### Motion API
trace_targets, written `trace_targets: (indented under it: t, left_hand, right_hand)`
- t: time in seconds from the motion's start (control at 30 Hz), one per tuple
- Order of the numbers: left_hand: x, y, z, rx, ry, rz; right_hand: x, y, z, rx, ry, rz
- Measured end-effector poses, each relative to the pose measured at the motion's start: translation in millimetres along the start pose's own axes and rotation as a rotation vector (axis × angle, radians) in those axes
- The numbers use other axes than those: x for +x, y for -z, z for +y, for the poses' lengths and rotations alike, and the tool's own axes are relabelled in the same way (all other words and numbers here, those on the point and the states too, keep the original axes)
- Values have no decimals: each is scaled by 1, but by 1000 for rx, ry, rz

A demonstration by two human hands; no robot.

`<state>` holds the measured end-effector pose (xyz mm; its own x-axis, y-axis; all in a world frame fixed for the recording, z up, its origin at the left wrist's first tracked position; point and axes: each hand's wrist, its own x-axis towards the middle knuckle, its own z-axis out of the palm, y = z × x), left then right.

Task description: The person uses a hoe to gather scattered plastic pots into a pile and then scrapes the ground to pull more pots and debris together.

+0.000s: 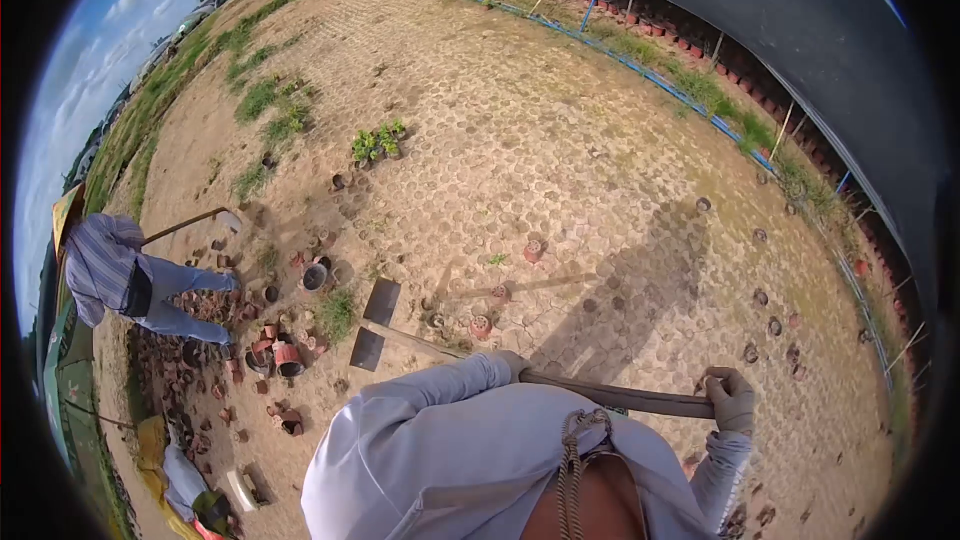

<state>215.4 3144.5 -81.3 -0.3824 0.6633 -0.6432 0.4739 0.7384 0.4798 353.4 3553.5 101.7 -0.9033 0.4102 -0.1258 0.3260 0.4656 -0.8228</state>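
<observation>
Both my gloved hands grip the dark wooden handle of a long-handled hoe (620,396), held across in front of my waist. My left hand (513,366) is closed around the shaft, partly hidden by its sleeve. My right hand (733,400) wraps the handle close to its end. From my left hand the shaft runs left, thin and pale, to the hoe's head, which shows as two dark flat plates (382,302) at the ground with a gap between them. Small reddish pots (481,326) with dry contents stand just beyond the shaft.
At left a co-worker (110,265) in a straw hat holds another hoe (185,224). Scattered pots (287,358) and a black bucket (315,277) lie between us. Green potted plants (378,143) stand ahead. A blue pipe (690,105) and dark shade net (800,20) border the right.
</observation>
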Motion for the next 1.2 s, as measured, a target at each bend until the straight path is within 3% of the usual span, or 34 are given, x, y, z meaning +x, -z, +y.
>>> trace_targets:
  t: [0.07, 0.2, 0.27, 0.4, 0.57, 0.67, 0.83, 0.93, 0.97, 1.07, 1.2]
  left_hand:
    - [24, 31, 19, 58, 4, -63]
    - [93, 67, 48, 97, 19, -6]
    - [134, 89, 78, 114, 46, -15]
    - [214, 112, 136, 178, 10, -130]
    - [304, 133, 197, 192, -123, -182]
    - [345, 162, 234, 254, -119, -253]
    - [437, 194, 259, 321, -179, -343]
    - [495, 223, 268, 361, -250, -268]
    - [517, 235, 273, 377, -274, -276]
    - [585, 305, 293, 442, -324, -302]
    - [676, 372, 330, 497, -364, -301]
  right_hand:
    - [13, 17, 32, 73, -54, 2]
    - [66, 66, 48, -310, 9, 54]
    - [96, 91, 71, -182, -178, 18]
    - [135, 144, 176, -27, -137, 120]
    - [148, 228, 151, 83, -287, 164]
    - [162, 259, 162, 122, -252, 207]
    - [188, 284, 198, 191, -428, 329]
    - [219, 301, 230, -52, -428, 255]
    - [235, 307, 241, -340, -378, 180]
    - [311, 321, 198, -819, -527, 74]
    - [388, 341, 163, -800, -477, -121]
